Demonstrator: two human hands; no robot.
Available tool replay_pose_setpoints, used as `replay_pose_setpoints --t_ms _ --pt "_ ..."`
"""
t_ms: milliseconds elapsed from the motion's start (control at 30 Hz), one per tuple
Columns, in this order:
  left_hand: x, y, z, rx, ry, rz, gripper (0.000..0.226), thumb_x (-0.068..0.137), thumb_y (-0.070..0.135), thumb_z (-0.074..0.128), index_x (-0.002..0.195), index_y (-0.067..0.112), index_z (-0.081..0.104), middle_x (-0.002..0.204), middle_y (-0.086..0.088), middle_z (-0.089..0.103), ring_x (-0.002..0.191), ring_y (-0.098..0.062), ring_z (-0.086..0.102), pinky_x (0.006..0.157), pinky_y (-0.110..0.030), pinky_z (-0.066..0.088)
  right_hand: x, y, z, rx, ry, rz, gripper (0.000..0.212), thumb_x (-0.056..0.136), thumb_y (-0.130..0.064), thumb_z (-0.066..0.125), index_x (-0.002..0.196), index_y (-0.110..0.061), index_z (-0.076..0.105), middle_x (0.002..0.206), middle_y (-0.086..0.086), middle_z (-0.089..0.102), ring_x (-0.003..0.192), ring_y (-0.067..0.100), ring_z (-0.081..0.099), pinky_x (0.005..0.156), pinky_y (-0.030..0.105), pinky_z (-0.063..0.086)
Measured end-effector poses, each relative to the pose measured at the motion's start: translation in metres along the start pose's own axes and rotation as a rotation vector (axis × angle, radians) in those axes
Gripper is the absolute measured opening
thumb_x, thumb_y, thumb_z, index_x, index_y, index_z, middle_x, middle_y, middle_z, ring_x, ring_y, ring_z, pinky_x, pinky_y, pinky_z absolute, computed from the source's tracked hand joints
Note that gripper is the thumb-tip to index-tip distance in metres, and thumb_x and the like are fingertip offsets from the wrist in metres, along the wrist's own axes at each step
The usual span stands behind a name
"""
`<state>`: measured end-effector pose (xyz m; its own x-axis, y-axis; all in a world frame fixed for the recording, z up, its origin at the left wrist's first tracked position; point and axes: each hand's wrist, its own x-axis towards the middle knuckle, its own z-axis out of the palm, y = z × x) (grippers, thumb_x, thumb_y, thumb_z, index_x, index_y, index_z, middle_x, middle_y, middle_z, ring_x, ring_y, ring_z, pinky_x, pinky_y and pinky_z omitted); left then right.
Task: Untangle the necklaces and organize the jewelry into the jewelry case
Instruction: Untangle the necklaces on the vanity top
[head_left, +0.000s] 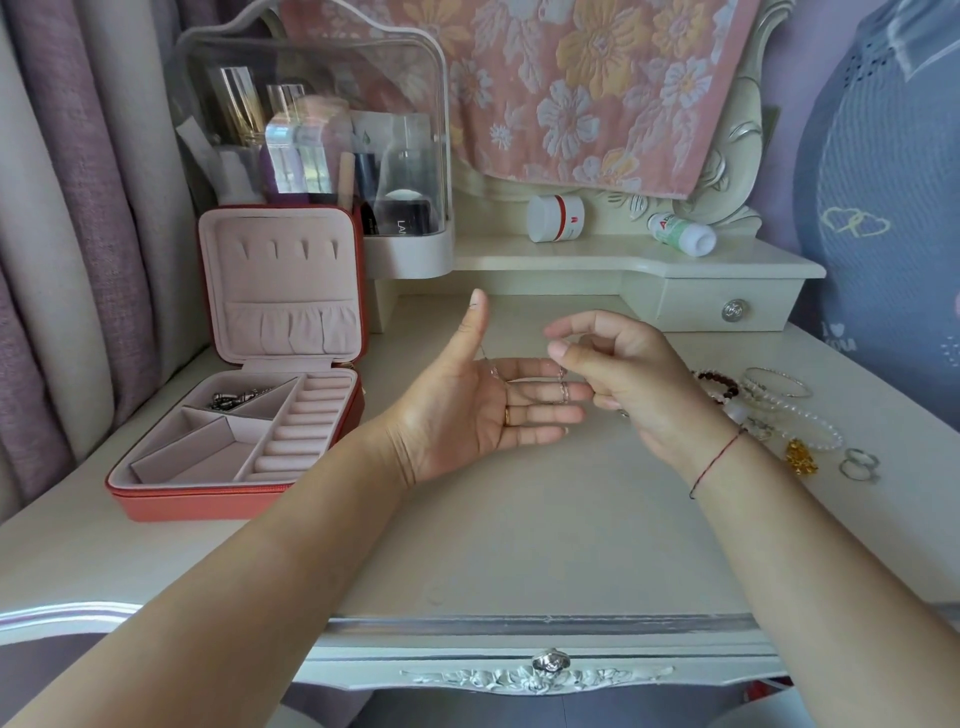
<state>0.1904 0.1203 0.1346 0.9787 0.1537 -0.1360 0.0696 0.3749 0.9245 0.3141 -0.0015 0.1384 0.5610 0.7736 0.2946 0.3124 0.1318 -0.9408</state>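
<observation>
Head view: left hand is palm up with fingers straight, grip wide, and a thin necklace is draped across palm and fingers. Right hand is curled, grip narrow, apparently pinching the chain near the left fingertips. Jewelry case sits open at the left of the worktop, well apart. Risks: a hard tug could tighten a knot or snap the chain, and the chain could slide off the flat palm.

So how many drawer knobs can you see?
2: a back knob on the small drawer at right, a front knob on the wide drawer nearest the camera. More may be hidden.
</observation>
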Motion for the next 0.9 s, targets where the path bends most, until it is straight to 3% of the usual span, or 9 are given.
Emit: replay_pose_setpoints --t_ms 133,233,400,500,600,633,767,900 --pt "0.0 0.001 -0.001 0.005 -0.01 0.008 0.109 0.072 0.083 0.026 0.131 -0.004 0.052 0.123 -0.02 0.065 0.111 -0.028 0.064 0.099 -0.038 0.05 -0.001 -0.001 0.0 0.008 -0.054 -0.088 0.016 0.081 -0.012 0.072 0.086 -0.018 0.058 0.07 0.009 0.039 0.054 0.008 0.045 0.05 0.009 0.036" --pt "0.0 0.0 -0.004 -0.015 0.0 0.022 0.104 0.079 0.081 0.023 0.131 -0.004 0.053 0.121 -0.018 0.065 0.114 -0.028 0.062 0.101 -0.038 0.049 -0.001 -0.002 0.001 -0.039 -0.092 -0.144 0.014 0.071 -0.03 0.074 0.076 -0.025 0.062 0.074 0.006 0.035 0.069 0.019 0.039 0.062 0.019 0.036" --pt "0.0 -0.003 -0.001 0.037 -0.079 -0.013 0.097 0.085 0.078 0.012 0.135 0.005 0.051 0.127 -0.006 0.06 0.115 -0.022 0.058 0.108 -0.041 0.041 -0.005 0.003 0.009 -0.224 -0.135 -0.175 0.011 0.079 -0.019 0.077 0.086 -0.027 0.075 0.079 -0.006 0.04 0.075 0.008 0.044 0.074 0.018 0.046" --pt "0.0 -0.005 0.001 0.056 -0.132 -0.039 0.095 0.085 0.078 0.008 0.137 0.009 0.049 0.129 -0.002 0.057 0.116 -0.02 0.057 0.112 -0.04 0.037 -0.007 0.002 0.013 -0.264 -0.124 -0.154 0.013 0.078 -0.015 0.077 0.089 -0.022 0.074 0.081 -0.004 0.036 0.067 0.003 0.037 0.069 0.014 0.049" --pt "0.001 -0.006 0.001 0.044 -0.151 -0.052 0.096 0.085 0.078 0.008 0.14 0.009 0.045 0.134 -0.004 0.054 0.114 -0.018 0.059 0.112 -0.039 0.036 -0.008 0.0 0.015 -0.185 -0.103 -0.099 0.011 0.077 -0.01 0.078 0.087 -0.012 0.073 0.082 -0.001 0.031 0.066 0.006 0.035 0.067 0.035 0.06" --pt "0.0 -0.006 0.002 0.046 -0.161 -0.055 0.097 0.084 0.078 0.008 0.14 0.008 0.044 0.134 -0.005 0.053 0.113 -0.017 0.06 0.112 -0.038 0.036 -0.009 -0.001 0.016 -0.16 -0.093 -0.088 0.01 0.077 -0.009 0.077 0.085 -0.01 0.072 0.082 -0.001 0.031 0.064 0.005 0.036 0.065 0.036 0.061" --pt "0.001 -0.008 0.001 0.052 -0.189 -0.063 0.099 0.082 0.08 0.011 0.141 0.007 0.044 0.135 -0.008 0.053 0.117 -0.018 0.058 0.115 -0.04 0.033 -0.011 -0.004 0.018 -0.163 -0.063 -0.102 0.008 0.078 -0.007 0.077 0.08 -0.012 0.07 0.079 -0.001 0.03 0.06 0.0 0.036 0.055 0.023 0.056" --pt "0.002 -0.009 -0.002 0.048 -0.19 -0.082 0.097 0.085 0.078 0.012 0.142 0.005 0.042 0.137 -0.012 0.053 0.125 -0.024 0.053 0.114 -0.04 0.035 -0.012 -0.006 0.017 -0.229 -0.081 -0.123 0.008 0.079 -0.007 0.075 0.078 -0.012 0.07 0.083 0.007 0.033 0.054 -0.003 0.037 0.048 0.005 0.039"
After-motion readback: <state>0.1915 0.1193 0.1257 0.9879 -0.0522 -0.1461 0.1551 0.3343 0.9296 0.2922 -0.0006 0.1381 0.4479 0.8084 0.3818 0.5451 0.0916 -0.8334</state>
